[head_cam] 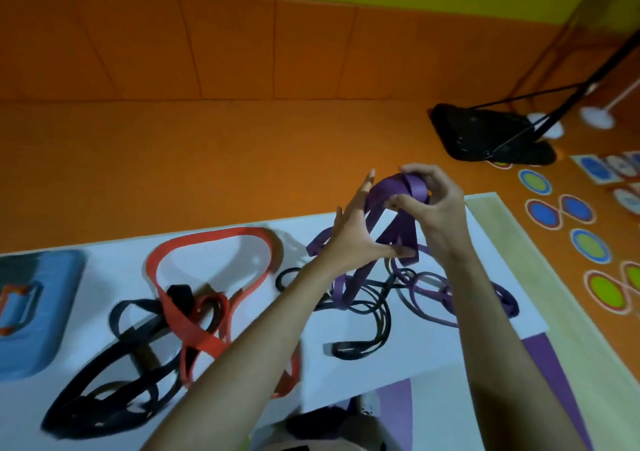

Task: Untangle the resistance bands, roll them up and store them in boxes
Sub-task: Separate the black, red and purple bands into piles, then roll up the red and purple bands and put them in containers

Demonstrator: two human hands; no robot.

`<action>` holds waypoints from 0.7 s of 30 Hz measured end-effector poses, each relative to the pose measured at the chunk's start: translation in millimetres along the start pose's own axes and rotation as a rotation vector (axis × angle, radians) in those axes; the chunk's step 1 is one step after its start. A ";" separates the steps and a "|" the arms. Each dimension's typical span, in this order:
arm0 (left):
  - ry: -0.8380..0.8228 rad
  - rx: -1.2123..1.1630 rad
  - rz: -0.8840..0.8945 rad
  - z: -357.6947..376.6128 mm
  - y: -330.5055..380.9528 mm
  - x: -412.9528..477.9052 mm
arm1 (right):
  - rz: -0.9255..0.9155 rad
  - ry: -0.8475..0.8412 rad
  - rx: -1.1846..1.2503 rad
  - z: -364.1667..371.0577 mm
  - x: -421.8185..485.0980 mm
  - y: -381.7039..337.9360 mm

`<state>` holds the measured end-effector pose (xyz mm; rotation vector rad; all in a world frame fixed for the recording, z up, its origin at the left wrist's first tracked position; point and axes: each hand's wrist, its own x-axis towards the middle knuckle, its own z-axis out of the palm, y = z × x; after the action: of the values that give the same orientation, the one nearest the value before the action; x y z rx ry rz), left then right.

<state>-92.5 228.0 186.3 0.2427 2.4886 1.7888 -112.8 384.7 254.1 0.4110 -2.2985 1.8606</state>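
- Left hand (349,232) is up above the white surface (433,343), palm flat. Its fingers (365,190) are straight and a bit spread, not curled round anything. The thumb sticks out sideways and touches the hanging strands of the purple band (391,190).
- Right hand (440,204) does the gripping. Its fingers (415,169) and thumb are curled round a bunch of flat loops at the top of that purple band.
- The purple band is a flat, matte rubbery strap. It's bundled between the two hands, and a few strands drop down to the surface into a messy tangle.
- In that tangle there's a thin black band (379,315), cord-like and lying in long narrow loops. There are also skinnier purple loops (433,282) spreading out to the right.
- The red band (211,239) is wide and flat. It lies on the surface to the left as one big open loop, twisted at the bottom.
- It's knotted up with a wide black band (114,364), which sprawls toward the near-left edge.
- The blue box (41,315) sits at the far left. It looks like plastic with rounded corners, and has an orange bit on the lid.
- The floor (242,145) is orange and padded-looking, with seams.
- Off to the right the floor has colourful oval spots (535,182) and a stand's black base (485,135).
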 end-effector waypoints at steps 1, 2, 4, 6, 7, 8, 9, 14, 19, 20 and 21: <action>-0.006 -0.038 0.001 13.4 5.7 6.0 | -0.003 0.012 0.030 -10.9 1.7 2.4; -0.013 -0.082 0.020 28.0 9.5 11.5 | -0.002 0.017 0.064 -21.9 3.4 5.8; -0.015 -0.154 0.020 59.6 15.7 21.8 | 0.026 0.028 0.121 -45.7 6.0 16.2; 0.023 -0.212 -0.033 86.6 25.0 31.6 | 0.076 0.040 0.162 -70.3 7.9 30.7; 0.057 -0.228 -0.061 102.0 30.4 37.8 | 0.101 0.029 0.176 -88.1 8.5 39.5; 0.084 -0.236 -0.079 109.8 30.6 41.8 | 0.128 -0.008 0.186 -100.6 8.6 46.5; 0.093 -0.231 -0.101 117.2 30.9 45.4 | 0.158 -0.067 0.186 -116.3 8.9 53.4; 0.177 -0.179 -0.288 165.9 25.5 63.2 | 0.364 -0.224 0.049 -233.8 1.1 121.0; 0.249 -0.157 -0.375 192.0 27.4 65.4 | 0.838 -0.298 -0.512 -297.3 -37.5 231.1; 0.251 -0.142 -0.382 197.3 27.8 64.8 | 0.885 -0.368 -0.637 -301.3 -46.0 248.7; 0.253 -0.126 -0.392 202.5 28.8 64.3 | 0.903 -0.441 -0.745 -302.9 -53.5 264.3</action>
<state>-123.8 437.2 150.9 -0.4729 2.3428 1.8841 -158.6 736.4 57.5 -0.4444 -3.6212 0.9556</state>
